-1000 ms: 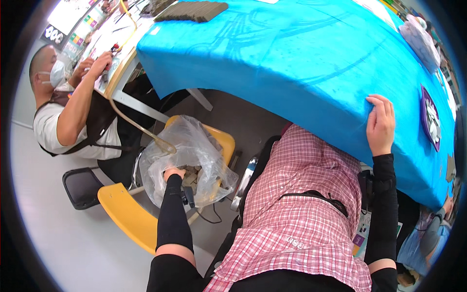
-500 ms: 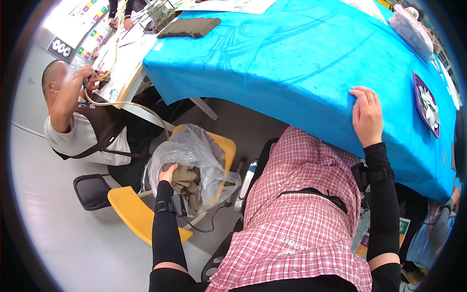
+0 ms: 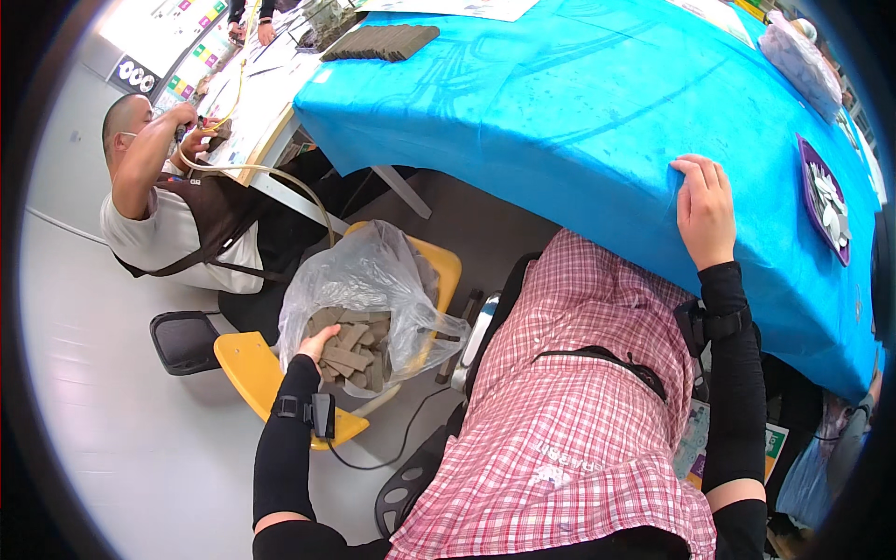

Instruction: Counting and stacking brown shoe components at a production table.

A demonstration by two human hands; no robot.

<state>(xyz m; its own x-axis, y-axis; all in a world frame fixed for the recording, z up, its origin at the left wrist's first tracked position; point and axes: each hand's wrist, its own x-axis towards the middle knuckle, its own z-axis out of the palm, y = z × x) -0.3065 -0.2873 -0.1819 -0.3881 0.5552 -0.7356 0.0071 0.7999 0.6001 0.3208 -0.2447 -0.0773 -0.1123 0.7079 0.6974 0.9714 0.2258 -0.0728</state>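
My left hand (image 3: 318, 343) reaches into a clear plastic bag (image 3: 378, 254) at its near left side. Its thumb shows against flat grey-brown pieces (image 3: 352, 347) piled loosely in the bag; the other fingers are mostly hidden, so its grip cannot be made out. The bag rests on a yellow chair (image 3: 250, 369) at my left. My right hand (image 3: 707, 210) lies on the front edge of the blue-covered table (image 3: 560, 112), fingers lightly bent and apart, holding nothing.
A row of similar grey-brown pieces (image 3: 383, 43) lies on the table's far left. A purple tray (image 3: 825, 201) with white pieces and a plastic bag (image 3: 800, 70) are at the right. A seated co-worker (image 3: 187, 219) holds a corded tool at the left.
My left hand has shifted slightly within the bag's near side, and its elbow has swung left. More loose pieces show beside it. The right hand stays on the table edge.
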